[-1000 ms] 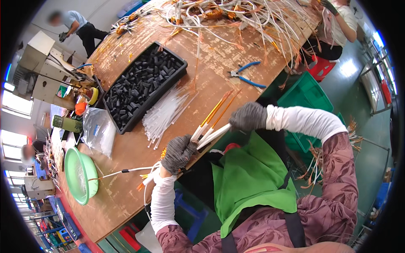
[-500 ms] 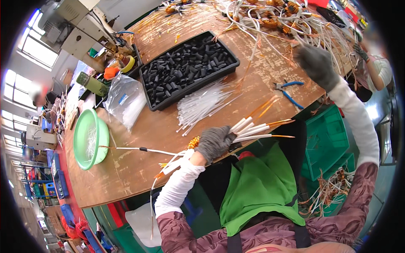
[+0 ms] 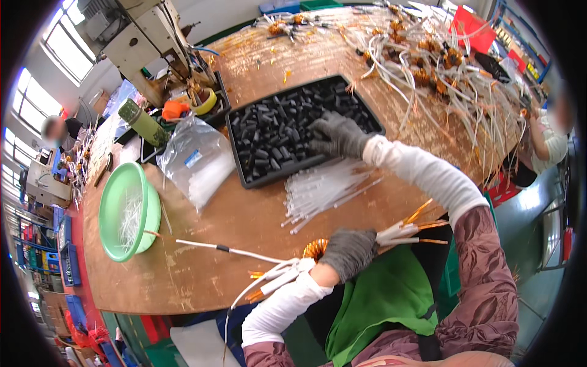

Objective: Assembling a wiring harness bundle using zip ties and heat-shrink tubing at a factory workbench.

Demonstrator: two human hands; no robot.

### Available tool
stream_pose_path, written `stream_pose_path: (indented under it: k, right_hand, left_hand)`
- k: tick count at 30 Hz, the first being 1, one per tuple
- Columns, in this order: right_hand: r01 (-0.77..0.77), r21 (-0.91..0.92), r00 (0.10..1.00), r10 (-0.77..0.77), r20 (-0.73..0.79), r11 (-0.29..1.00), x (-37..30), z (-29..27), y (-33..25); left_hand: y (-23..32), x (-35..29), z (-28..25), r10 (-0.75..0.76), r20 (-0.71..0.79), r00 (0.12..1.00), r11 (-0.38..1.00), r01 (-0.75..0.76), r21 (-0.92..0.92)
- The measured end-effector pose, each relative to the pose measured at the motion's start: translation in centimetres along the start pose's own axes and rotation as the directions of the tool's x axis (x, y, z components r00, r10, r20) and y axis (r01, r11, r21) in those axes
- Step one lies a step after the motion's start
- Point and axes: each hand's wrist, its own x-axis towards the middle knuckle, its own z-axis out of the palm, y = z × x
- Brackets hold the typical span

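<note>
- The left hand (image 3: 350,254) is clenched around a white wire bundle (image 3: 397,234), its long axis running roughly from 8 to 2 o'clock; an orange coil (image 3: 315,249) sits just beside the fist at 9.
- The right hand (image 3: 338,133), at 12 o'clock from the left, is over the black sleeves (image 3: 269,131) in the black tray (image 3: 269,178).
- From the left hand the tray lies at 11, its length nearly parallel to the bundle; the right hand is nearer.
- Dark right fingertips merge with the sleeves: I cannot tell whether they grip any.
- The fist hides the bundle's middle.
</note>
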Motion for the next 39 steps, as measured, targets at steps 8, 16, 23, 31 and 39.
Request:
stream_pose_path:
  k: [8, 16, 23, 31, 39]
  right_hand:
    - [-0.106, 0.169, 0.994, 0.106, 0.008, 0.980, 1.1, 1.0, 1.3]
    - [-0.506, 0.785, 0.647, 0.446, 0.619, -0.357, 4.7, -1.1, 4.8]
    - [-0.477, 0.770, 0.692, 0.359, 0.626, -0.424, 4.2, -3.9, 3.5]
    - [-0.527, 0.810, 0.744, 0.322, 0.586, -0.256, 4.2, -5.7, 3.2]
    - [-0.587, 0.799, 0.757, 0.439, 0.483, 0.133, 0.0, -12.5, -0.4]
  left_hand:
    - [0.3, 0.0, -0.3, 0.007, 0.015, 1.000, 0.999, -0.006, -0.038]
    - [-0.1, 0.4, 0.0, 0.038, -0.019, 0.999, 0.999, -0.039, -0.036]
    - [0.0, 0.5, -0.3, 0.020, 0.003, 1.000, 0.999, -0.020, -0.047]
    - [0.1, 0.0, -0.3, 0.031, 0.026, 0.999, 0.999, -0.031, -0.032]
    - [0.2, 0.4, 0.1, 0.007, 0.008, 1.000, 1.000, -0.007, 0.014]
